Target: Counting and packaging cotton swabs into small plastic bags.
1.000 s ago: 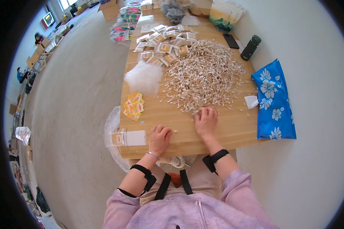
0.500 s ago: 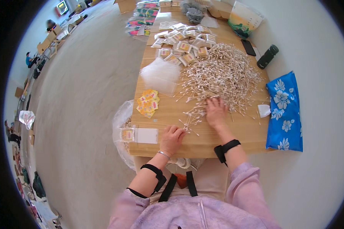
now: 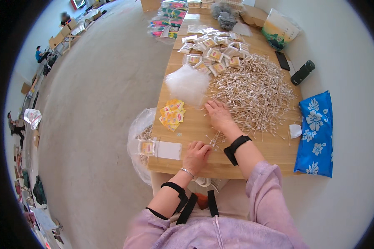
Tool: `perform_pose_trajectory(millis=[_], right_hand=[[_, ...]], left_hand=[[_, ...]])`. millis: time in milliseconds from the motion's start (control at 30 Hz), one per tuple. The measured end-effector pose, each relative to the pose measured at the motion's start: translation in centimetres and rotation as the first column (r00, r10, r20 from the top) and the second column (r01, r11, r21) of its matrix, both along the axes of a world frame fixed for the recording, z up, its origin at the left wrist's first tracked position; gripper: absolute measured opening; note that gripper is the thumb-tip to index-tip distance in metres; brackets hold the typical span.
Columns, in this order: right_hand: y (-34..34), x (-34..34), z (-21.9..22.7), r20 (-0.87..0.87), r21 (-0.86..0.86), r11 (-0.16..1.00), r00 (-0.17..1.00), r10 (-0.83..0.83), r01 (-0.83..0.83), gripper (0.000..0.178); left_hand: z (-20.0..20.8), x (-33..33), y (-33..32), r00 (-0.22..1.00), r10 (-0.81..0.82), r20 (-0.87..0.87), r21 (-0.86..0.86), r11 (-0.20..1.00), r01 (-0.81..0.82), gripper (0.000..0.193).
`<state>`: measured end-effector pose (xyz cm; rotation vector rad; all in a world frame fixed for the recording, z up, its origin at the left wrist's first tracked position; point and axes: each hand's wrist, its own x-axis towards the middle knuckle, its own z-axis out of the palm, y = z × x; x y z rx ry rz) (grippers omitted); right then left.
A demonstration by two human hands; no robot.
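Note:
A large heap of cotton swabs (image 3: 257, 89) covers the table's right half, with a few loose ones trailing toward me. My right hand (image 3: 220, 117) rests at the heap's left edge, fingers stretched out toward the clear plastic bags. Near the front edge, my left hand (image 3: 197, 155) has its fingers curled down on the tabletop. Loose swabs lie right at its fingertips; what those fingers hold, if anything, is hidden. Left of that hand are a white card (image 3: 169, 150) and a small clear pack of swabs (image 3: 146, 147) with a yellow label.
Yellow printed cards (image 3: 172, 114) lie in a pile below the stacked clear bags (image 3: 188, 85). Filled swab packs (image 3: 214, 52) are heaped farther back. A blue floral pouch (image 3: 316, 133), white tissue (image 3: 295, 131), dark bottle (image 3: 303, 72) and phone (image 3: 282, 60) line the right side.
My right hand has moved left from the heap's near edge, toward the clear bags. My left hand stays by the loose swabs. The whole view has shifted slightly.

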<state>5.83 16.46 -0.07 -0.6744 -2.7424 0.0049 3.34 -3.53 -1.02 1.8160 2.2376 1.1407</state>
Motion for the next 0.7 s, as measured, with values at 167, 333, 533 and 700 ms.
perform_pose_trajectory(millis=[167, 333, 533, 700], right_hand=[[0.1, 5.3, 0.1, -0.05, -0.203, 0.979, 0.999, 0.017, -0.027, 0.023], [0.0, 9.9, 0.6, -0.11, -0.131, 0.991, 0.993, -0.04, 0.026, 0.018], [-6.0, 10.9, 2.0, -0.159, -0.155, 0.987, 0.985, -0.062, 0.037, 0.021], [-5.7, 11.6, -0.9, -0.268, -0.267, 0.96, 0.95, -0.161, 0.088, 0.01]], left_hand=[[0.0, -0.3, -0.4, 1.0, 0.007, 0.021, -0.039, 0.999, -0.006, 0.008], [0.0, -0.4, 0.0, 1.0, -0.011, 0.018, -0.025, 1.0, 0.012, 0.008], [-0.1, -0.4, -0.1, 1.0, 0.0, 0.015, -0.009, 1.0, 0.0, 0.007], [0.4, -0.2, -0.1, 1.0, 0.001, 0.015, -0.009, 1.0, -0.001, 0.006]])
